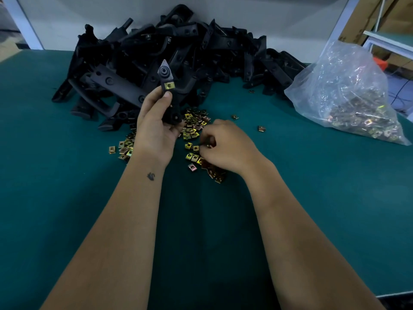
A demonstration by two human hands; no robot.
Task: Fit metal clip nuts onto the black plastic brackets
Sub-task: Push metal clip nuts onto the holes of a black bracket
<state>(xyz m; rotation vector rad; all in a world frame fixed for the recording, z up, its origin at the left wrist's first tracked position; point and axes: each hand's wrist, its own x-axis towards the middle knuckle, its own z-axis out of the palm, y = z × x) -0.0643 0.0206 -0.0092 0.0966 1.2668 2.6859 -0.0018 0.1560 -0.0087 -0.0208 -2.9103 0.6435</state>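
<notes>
My left hand [154, 126] grips a black plastic bracket [168, 90] upright above the table, thumb on its front. One gold clip nut [169, 85] sits fitted near the bracket's pointed top. My right hand [225, 146] is lowered onto a scatter of loose gold clip nuts [194, 128] on the green table [67, 186]; its curled fingers pinch at a nut near the fingertips, mostly hidden. A big heap of black brackets [169, 52] lies behind both hands.
A clear plastic bag [348, 95] filled with more clip nuts lies at the right. Stray nuts [261, 128] lie between the scatter and the bag. A white wall backs the heap. Cardboard boxes and a white frame stand at the far right.
</notes>
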